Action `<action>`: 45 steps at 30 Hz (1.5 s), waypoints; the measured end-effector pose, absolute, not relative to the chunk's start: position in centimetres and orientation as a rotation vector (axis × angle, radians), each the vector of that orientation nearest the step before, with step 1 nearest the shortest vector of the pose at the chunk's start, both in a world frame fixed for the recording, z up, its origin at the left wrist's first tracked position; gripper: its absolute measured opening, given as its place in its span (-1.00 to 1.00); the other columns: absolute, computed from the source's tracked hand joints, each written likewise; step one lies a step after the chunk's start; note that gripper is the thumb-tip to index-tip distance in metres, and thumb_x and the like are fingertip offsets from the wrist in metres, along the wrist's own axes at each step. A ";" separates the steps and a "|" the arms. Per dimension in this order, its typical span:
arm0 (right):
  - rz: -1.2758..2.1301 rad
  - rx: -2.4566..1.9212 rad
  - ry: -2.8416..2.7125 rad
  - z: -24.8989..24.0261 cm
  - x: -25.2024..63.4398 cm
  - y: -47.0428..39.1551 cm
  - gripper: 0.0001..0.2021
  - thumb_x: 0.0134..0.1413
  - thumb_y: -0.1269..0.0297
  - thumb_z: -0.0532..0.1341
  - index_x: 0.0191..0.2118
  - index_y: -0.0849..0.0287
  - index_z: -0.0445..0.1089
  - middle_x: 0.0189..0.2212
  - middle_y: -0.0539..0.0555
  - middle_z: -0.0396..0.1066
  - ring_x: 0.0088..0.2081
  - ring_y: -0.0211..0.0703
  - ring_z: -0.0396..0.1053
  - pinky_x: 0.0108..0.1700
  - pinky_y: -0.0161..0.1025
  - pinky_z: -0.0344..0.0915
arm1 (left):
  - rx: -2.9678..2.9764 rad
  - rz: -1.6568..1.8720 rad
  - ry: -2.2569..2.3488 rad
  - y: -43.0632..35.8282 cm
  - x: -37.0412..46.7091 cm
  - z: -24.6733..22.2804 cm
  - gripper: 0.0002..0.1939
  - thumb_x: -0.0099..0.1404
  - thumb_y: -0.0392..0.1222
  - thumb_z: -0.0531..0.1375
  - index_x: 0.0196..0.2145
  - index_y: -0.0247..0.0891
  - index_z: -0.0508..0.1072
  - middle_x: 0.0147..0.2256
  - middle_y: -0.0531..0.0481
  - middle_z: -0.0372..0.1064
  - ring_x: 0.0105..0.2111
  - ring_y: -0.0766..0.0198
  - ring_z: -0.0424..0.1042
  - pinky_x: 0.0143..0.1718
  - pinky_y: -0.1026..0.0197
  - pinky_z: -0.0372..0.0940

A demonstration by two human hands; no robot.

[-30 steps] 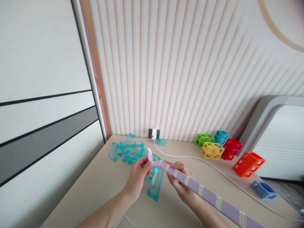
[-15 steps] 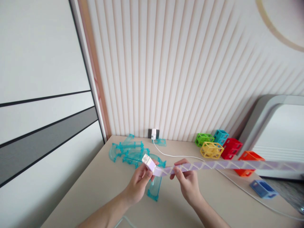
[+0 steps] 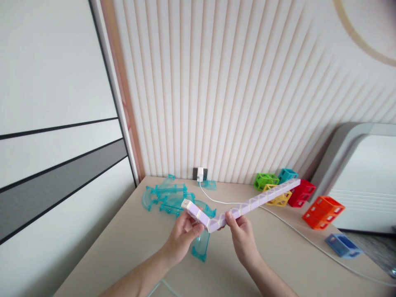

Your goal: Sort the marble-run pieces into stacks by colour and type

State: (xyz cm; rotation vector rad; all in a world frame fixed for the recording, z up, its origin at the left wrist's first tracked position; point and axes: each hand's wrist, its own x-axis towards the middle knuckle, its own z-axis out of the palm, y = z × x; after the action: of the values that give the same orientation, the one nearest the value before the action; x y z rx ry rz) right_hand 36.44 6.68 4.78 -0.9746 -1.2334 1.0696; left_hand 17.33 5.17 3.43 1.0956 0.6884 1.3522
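Observation:
A long purple and white segmented strip (image 3: 260, 199) is held in the air above the table, bent in a V near its left end. My left hand (image 3: 182, 236) grips the short bent section, thumb on its front. Fingers of my right hand (image 3: 243, 235) are closed round the strip just right of the bend, and the long straight part rises to the upper right. Behind and below my left hand lie translucent teal track pieces (image 3: 173, 198).
At the right stand block frames: green (image 3: 266, 180), yellow (image 3: 280, 199), red (image 3: 302, 194), orange (image 3: 323, 212) and blue (image 3: 343, 246), plus a teal one. A white cable (image 3: 297, 233) runs from a wall plug (image 3: 200, 174) across the table (image 3: 123, 243).
The long part of the strip has swung from nearly level at the right to slanting upward, and its far end now shows. The bend between my hands is sharper.

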 end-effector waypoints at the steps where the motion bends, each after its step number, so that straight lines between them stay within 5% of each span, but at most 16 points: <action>1: 1.086 -0.968 -1.228 4.8 36.4 6.8 -0.50 0.07 -0.20 0.31 -0.54 0.19 0.45 -0.60 0.09 0.48 -0.50 -0.11 0.44 -0.37 -0.24 0.40 | 1.075 1.347 0.722 5.2 17.3 3.5 -0.47 0.09 0.10 0.45 -0.08 -0.24 0.49 -0.39 0.04 0.40 -0.44 0.34 0.30 -0.37 0.28 0.24; 9: 1.197 -0.931 -1.119 4.7 36.1 6.6 -0.49 0.00 -0.18 0.39 -0.15 0.17 0.40 -0.53 -0.01 0.44 -0.46 -0.14 0.41 -0.34 -0.20 0.41 | 1.155 1.280 0.763 5.0 17.5 3.2 -0.52 0.19 0.11 0.38 -0.10 -0.29 0.48 -0.25 -0.09 0.48 -0.36 0.25 0.40 -0.34 0.23 0.31; 12: 1.257 -0.888 -1.136 4.6 35.9 6.2 -0.41 -0.04 -0.14 0.43 -0.03 0.13 0.31 -0.47 -0.01 0.48 -0.42 -0.14 0.42 -0.31 -0.21 0.40 | 1.239 1.284 0.785 4.9 17.4 2.9 -0.58 0.25 0.07 0.34 -0.06 -0.26 0.48 -0.11 -0.15 0.50 -0.19 0.16 0.47 -0.17 0.16 0.36; 15: 1.291 -0.875 -1.126 4.7 35.7 6.1 -0.40 -0.07 -0.09 0.46 -0.02 0.11 0.27 -0.44 -0.01 0.49 -0.41 -0.16 0.41 -0.29 -0.22 0.38 | 1.365 1.290 0.859 4.8 17.3 2.5 -0.65 0.30 0.04 0.31 -0.09 -0.25 0.52 -0.05 -0.17 0.50 -0.09 0.09 0.46 -0.03 0.12 0.34; 27: 1.345 -0.949 -1.164 5.3 36.1 6.3 -0.40 -0.09 -0.09 0.47 -0.03 0.15 0.34 -0.41 0.00 0.48 -0.33 -0.12 0.43 -0.22 -0.19 0.38 | 1.689 1.356 1.037 4.6 17.1 3.5 -0.75 0.33 -0.02 0.27 -0.14 -0.21 0.56 -0.16 -0.16 0.56 -0.21 0.07 0.51 -0.15 0.11 0.39; 34: 1.263 -0.903 -1.173 5.2 35.9 6.1 -0.51 -0.07 -0.10 0.46 -0.17 0.12 0.37 -0.46 -0.03 0.44 -0.40 -0.17 0.39 -0.33 -0.25 0.36 | 1.494 1.285 0.930 4.3 17.2 2.7 -0.65 0.34 0.04 0.26 -0.05 -0.24 0.51 -0.09 -0.18 0.51 -0.20 0.10 0.49 -0.15 0.13 0.40; 39: 1.245 -0.873 -1.184 4.9 35.9 6.1 -0.46 -0.03 -0.05 0.45 -0.04 0.09 0.28 -0.34 0.08 0.56 -0.27 -0.03 0.49 -0.17 -0.12 0.42 | 1.345 1.314 0.773 4.0 17.7 2.7 -0.52 0.28 0.00 0.33 0.09 -0.19 0.40 0.06 -0.21 0.43 -0.05 0.05 0.48 -0.03 0.07 0.39; 45: 1.066 -0.911 -1.268 4.0 36.0 5.9 -0.55 0.01 0.02 0.45 -0.08 0.07 0.33 -0.27 0.08 0.54 -0.20 0.02 0.49 -0.10 -0.11 0.40 | 1.445 1.356 0.995 4.2 17.6 4.2 -0.69 0.30 -0.02 0.30 -0.08 -0.23 0.56 -0.11 -0.16 0.57 -0.11 0.02 0.52 -0.04 0.09 0.38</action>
State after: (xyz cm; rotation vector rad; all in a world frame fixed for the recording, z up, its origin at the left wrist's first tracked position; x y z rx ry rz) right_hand 35.95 5.90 3.97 -0.9109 -1.2676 1.0663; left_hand 17.64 4.22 4.20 1.4453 0.9951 1.3562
